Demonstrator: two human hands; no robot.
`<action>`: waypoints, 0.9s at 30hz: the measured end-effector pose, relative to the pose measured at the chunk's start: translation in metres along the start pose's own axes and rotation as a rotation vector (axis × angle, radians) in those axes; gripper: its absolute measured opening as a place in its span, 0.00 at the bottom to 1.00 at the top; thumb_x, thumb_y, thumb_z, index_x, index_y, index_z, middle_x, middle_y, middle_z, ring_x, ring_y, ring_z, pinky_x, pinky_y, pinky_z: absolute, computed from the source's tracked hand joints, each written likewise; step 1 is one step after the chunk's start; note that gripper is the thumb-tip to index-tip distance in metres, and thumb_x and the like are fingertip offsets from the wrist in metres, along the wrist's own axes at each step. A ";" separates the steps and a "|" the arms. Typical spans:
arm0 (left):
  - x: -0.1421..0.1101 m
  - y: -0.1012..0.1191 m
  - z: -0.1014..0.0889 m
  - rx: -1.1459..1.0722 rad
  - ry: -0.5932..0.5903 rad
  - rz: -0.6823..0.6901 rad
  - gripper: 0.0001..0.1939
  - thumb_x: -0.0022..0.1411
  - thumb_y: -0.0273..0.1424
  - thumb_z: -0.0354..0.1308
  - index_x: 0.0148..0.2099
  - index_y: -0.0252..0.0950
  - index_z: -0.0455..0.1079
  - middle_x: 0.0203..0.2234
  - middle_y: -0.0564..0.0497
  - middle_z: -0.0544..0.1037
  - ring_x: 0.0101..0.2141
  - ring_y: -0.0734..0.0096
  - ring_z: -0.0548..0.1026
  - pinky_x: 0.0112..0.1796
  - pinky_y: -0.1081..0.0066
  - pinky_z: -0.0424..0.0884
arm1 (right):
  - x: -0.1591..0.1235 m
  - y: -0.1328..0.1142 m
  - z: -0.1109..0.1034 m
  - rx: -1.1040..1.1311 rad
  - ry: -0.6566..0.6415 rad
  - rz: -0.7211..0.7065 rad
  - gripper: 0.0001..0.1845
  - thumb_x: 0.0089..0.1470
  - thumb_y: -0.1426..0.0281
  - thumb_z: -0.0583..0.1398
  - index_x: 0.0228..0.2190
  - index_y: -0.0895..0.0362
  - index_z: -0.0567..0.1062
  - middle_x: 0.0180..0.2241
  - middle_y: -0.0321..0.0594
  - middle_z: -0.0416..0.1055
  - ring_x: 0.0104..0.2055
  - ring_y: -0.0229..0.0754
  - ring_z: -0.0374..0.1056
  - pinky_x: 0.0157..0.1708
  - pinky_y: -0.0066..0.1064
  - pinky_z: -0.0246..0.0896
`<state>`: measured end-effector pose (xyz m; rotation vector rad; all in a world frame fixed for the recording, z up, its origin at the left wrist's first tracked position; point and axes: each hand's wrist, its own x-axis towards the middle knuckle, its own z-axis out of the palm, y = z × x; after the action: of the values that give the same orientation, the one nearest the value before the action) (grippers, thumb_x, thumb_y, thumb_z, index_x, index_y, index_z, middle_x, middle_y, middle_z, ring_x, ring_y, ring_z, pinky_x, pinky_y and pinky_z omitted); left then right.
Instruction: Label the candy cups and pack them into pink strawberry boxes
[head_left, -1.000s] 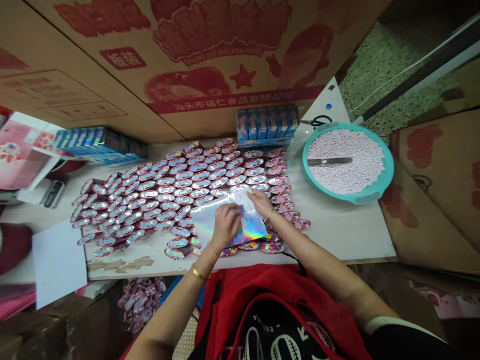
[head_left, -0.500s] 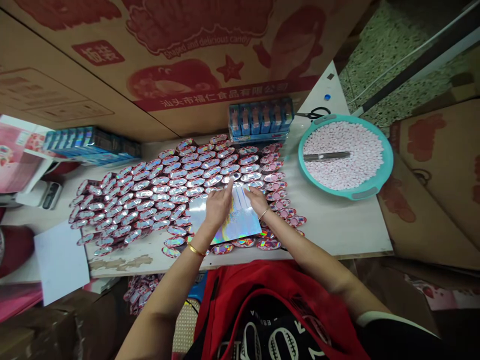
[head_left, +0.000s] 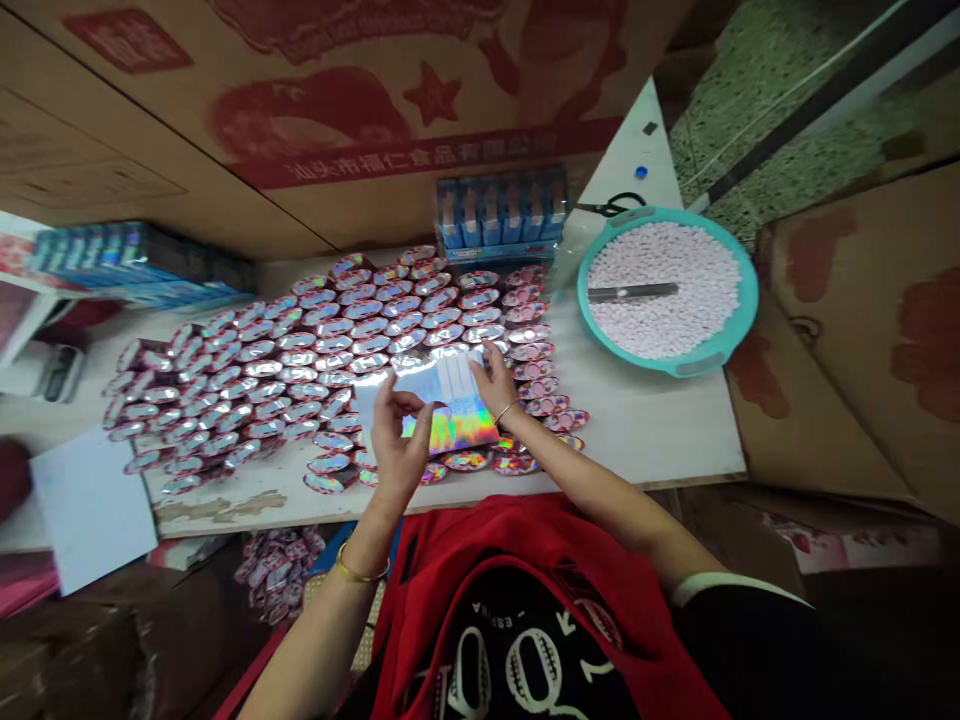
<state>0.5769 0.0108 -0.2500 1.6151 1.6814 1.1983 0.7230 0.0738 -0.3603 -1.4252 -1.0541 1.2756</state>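
A teal basin (head_left: 739, 318) of pale pink candies (head_left: 667, 270) sits at two o'clock on the tabletop (head_left: 660, 420), with a metal scoop (head_left: 632, 292) lying on the candies. Scissors (head_left: 611, 208) lie just beyond its rim. At twelve o'clock a row of blue boxes (head_left: 501, 208) stands against a printed cardboard carton (head_left: 315, 130). More blue boxes (head_left: 127, 262) lie at ten o'clock. A white sheet (head_left: 90, 505) rests at eight o'clock.

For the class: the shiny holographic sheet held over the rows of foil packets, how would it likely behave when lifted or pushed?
The holographic sheet looks thin and probably floppy: both the left hand and right hand hold it. Probably light for its size. Its glossy face may slide easily over the foil packets.
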 end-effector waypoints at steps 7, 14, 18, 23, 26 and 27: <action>-0.020 0.032 0.073 -0.373 -0.027 -0.319 0.33 0.55 0.35 0.67 0.61 0.42 0.61 0.28 0.56 0.68 0.29 0.77 0.68 0.32 0.75 0.68 | -0.078 -0.033 -0.094 0.062 0.029 0.073 0.36 0.59 0.40 0.47 0.44 0.54 0.76 0.39 0.43 0.75 0.44 0.46 0.71 0.48 0.39 0.65; -0.058 0.030 0.138 -0.420 -0.210 -0.449 0.30 0.55 0.32 0.64 0.59 0.40 0.61 0.27 0.57 0.69 0.25 0.78 0.67 0.27 0.76 0.64 | -0.108 -0.006 -0.150 -0.009 0.128 0.179 0.23 0.52 0.47 0.60 0.28 0.55 0.73 0.26 0.35 0.70 0.28 0.39 0.64 0.31 0.31 0.64; -0.066 0.024 0.157 -0.303 -0.339 -0.386 0.31 0.58 0.31 0.60 0.63 0.41 0.58 0.27 0.57 0.70 0.25 0.77 0.68 0.28 0.74 0.65 | -0.102 0.008 -0.176 -0.117 0.156 0.142 0.18 0.53 0.53 0.61 0.25 0.54 0.73 0.25 0.35 0.69 0.30 0.40 0.62 0.35 0.32 0.60; -0.074 0.016 0.176 -0.002 -0.414 -0.193 0.34 0.59 0.27 0.56 0.67 0.38 0.53 0.27 0.56 0.73 0.30 0.71 0.72 0.39 0.67 0.66 | -0.094 0.020 -0.200 -0.588 0.134 0.065 0.12 0.57 0.63 0.61 0.25 0.54 0.75 0.28 0.38 0.71 0.36 0.44 0.63 0.42 0.37 0.53; -0.078 0.009 0.183 0.191 -0.439 -0.121 0.35 0.59 0.26 0.55 0.68 0.36 0.52 0.29 0.54 0.76 0.34 0.66 0.74 0.44 0.62 0.63 | -0.090 0.027 -0.202 -0.797 0.098 0.011 0.10 0.60 0.65 0.59 0.29 0.55 0.76 0.32 0.40 0.74 0.39 0.45 0.64 0.43 0.38 0.50; -0.078 0.006 0.185 0.240 -0.448 -0.103 0.36 0.58 0.26 0.55 0.68 0.35 0.52 0.30 0.53 0.77 0.35 0.65 0.75 0.45 0.61 0.61 | -0.089 0.029 -0.201 -0.839 0.086 -0.014 0.10 0.61 0.65 0.59 0.29 0.55 0.77 0.32 0.40 0.74 0.40 0.46 0.64 0.44 0.38 0.50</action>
<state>0.7490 -0.0208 -0.3491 1.7515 1.6280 0.5435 0.9152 -0.0368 -0.3630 -2.0477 -1.6344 0.7564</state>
